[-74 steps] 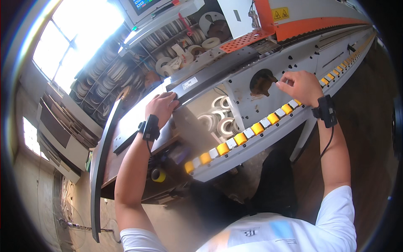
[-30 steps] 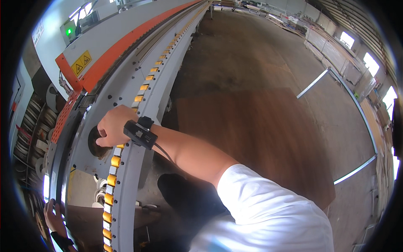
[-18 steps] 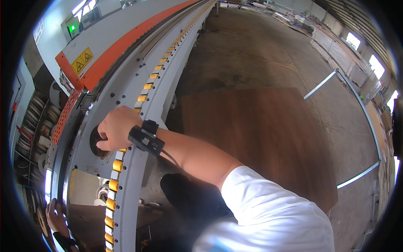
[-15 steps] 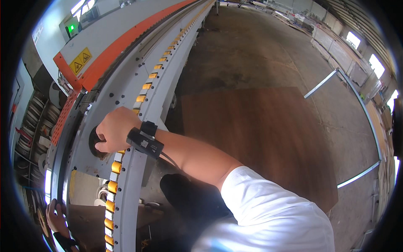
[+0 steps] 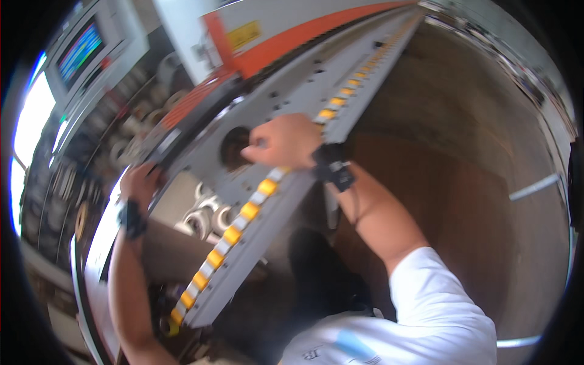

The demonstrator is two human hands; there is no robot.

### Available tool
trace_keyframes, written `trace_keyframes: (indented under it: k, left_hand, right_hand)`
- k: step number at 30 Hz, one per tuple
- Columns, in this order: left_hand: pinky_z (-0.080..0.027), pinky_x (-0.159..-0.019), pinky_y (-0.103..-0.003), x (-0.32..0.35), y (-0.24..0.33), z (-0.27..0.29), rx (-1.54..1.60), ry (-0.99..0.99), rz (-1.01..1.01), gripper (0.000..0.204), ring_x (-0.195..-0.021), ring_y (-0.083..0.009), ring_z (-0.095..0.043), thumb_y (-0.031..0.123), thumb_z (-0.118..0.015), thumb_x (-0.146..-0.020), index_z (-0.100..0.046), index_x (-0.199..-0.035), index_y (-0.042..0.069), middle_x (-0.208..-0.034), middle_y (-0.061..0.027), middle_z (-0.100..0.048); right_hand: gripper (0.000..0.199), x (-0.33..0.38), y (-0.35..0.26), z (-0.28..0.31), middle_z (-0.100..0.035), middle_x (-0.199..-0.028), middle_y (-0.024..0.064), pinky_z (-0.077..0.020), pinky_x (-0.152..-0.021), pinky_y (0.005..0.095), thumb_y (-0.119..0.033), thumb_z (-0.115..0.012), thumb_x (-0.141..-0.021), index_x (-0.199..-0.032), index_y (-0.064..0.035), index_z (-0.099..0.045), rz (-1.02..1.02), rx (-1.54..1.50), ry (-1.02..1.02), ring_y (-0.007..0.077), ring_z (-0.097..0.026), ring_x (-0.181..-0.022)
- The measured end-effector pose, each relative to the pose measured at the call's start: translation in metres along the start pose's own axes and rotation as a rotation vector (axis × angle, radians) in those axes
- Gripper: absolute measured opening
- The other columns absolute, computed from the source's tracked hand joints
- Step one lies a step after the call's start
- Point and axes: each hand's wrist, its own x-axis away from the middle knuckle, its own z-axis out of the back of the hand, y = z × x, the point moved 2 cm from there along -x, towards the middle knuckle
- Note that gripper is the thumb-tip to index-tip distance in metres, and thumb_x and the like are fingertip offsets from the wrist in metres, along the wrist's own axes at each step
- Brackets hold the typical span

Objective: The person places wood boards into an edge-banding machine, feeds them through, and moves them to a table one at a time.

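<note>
My right hand is closed, with its fingers curled, above the grey machine bed. Just left of its knuckles is a round dark opening in the bed. A small dark spot shows between the curled fingers, too blurred to name. Farther left, my left hand is at the near end of the dark machine rail; motion smears its fingers. Both wrists wear black bands, the right one with a small box on it. A row of yellow and white rollers runs along the bed's edge below my right hand.
An orange and grey machine beam stretches away along the bed. At the upper left stands a control screen. Rolls of edging tape lie under the bed, and shelves of rolls stand behind. A brown panel is on the right.
The view has swung left, bringing the screen and more of my left arm into sight. My right hand has come away from the round opening, to its right.
</note>
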Motion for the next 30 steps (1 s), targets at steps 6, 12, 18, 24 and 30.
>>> trace_keyframes:
  k: [6,12,18,24,30]
  left_hand:
    - [-0.062,-0.104,-0.05,-0.005,0.004,-0.022,-0.12,0.207,-0.186,0.036,-0.125,-0.0361,-0.075,0.028,-0.076,-0.103,-0.081,-0.135,0.013,-0.138,-0.0105,-0.081]
    - [-0.065,-0.101,-0.046,0.025,-0.01,0.004,-0.196,0.089,-0.133,0.034,-0.123,-0.0332,-0.078,0.031,-0.068,-0.111,-0.081,-0.14,0.017,-0.146,-0.0054,-0.079]
    - [-0.064,-0.104,-0.044,0.096,-0.06,0.043,-0.315,0.105,-0.105,0.033,-0.125,-0.0298,-0.078,0.032,-0.069,-0.112,-0.083,-0.137,0.017,-0.142,-0.0048,-0.081]
    - [-0.06,-0.11,-0.045,0.216,-0.157,0.105,-0.611,0.056,0.175,0.027,-0.131,-0.0271,-0.075,0.032,-0.07,-0.11,-0.085,-0.126,0.017,-0.135,-0.0038,-0.084]
    - [-0.052,-0.123,-0.048,0.384,-0.266,0.193,-0.799,-0.04,0.809,0.06,-0.146,-0.0335,-0.065,0.046,-0.073,-0.107,-0.07,-0.155,0.009,-0.157,-0.0158,-0.071]
  right_hand:
    - [0.046,-0.004,-0.001,0.005,-0.085,-0.104,0.0133,-0.0615,-0.093,0.0477,-0.059,-0.071,-0.101,-0.106,-0.016,-0.087,-0.067,0.043,-0.162,0.0371,-0.08,-0.104]
    - [0.051,-0.008,-0.004,0.007,-0.085,-0.102,0.0123,-0.0614,-0.085,0.0439,-0.06,-0.071,-0.103,-0.113,-0.0128,-0.087,-0.076,0.076,-0.16,0.0342,-0.079,-0.096]
    - [0.042,-0.006,0.004,0.002,-0.077,-0.081,0.0095,-0.0549,-0.07,0.0431,-0.05,-0.073,-0.105,-0.103,-0.0085,-0.083,0.024,0.016,-0.068,0.0286,-0.073,-0.075]
    - [0.037,-0.011,0.014,-0.006,-0.08,-0.084,0.0103,-0.057,-0.073,0.0396,-0.042,-0.073,-0.108,-0.106,-0.0073,-0.083,0.025,-0.097,-0.13,0.0267,-0.077,-0.078]
    - [0.038,-0.012,0.014,-0.007,-0.078,-0.08,0.0075,-0.0545,-0.072,0.0345,-0.04,-0.072,-0.109,-0.104,-0.0031,-0.081,-0.022,-0.141,-0.17,0.0172,-0.073,-0.074]
